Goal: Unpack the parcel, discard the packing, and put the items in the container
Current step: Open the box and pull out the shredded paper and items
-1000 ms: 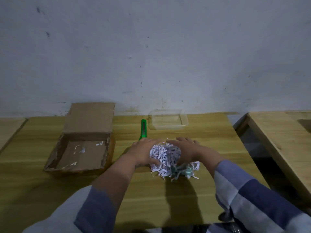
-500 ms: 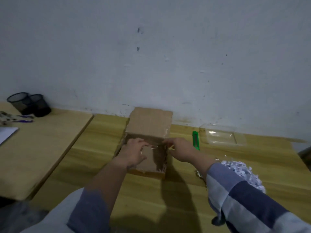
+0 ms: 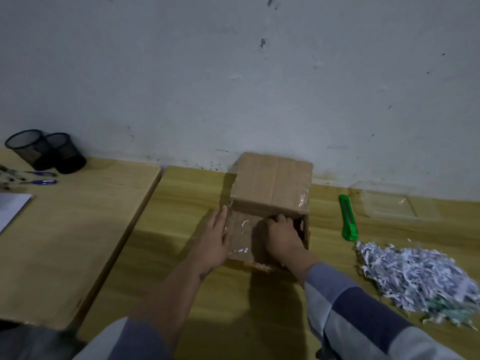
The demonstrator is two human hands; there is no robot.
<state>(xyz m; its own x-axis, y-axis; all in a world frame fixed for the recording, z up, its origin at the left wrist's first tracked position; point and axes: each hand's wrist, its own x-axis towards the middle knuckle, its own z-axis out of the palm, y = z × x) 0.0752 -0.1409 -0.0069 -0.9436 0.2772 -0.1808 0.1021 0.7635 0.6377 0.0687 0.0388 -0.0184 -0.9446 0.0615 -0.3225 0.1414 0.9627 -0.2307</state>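
A scuffed grey-white wall [image 3: 233, 74] backed a yellow wooden desk [image 3: 161, 250]. At its centre sat the open cardboard box [image 3: 270, 185]. The left hand [image 3: 214, 242] lay flat, fingers straight, on the box's 9 o'clock edge; the right hand [image 3: 283, 236] reached inside, fingers curled (grip contents hidden). At 3 o'clock lay shredded paper [image 3: 415, 276], a green cutter [image 3: 348, 216] and a clear container [image 3: 394, 201].

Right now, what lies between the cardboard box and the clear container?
A green knife lies on the table between the box and the container, in the head view.
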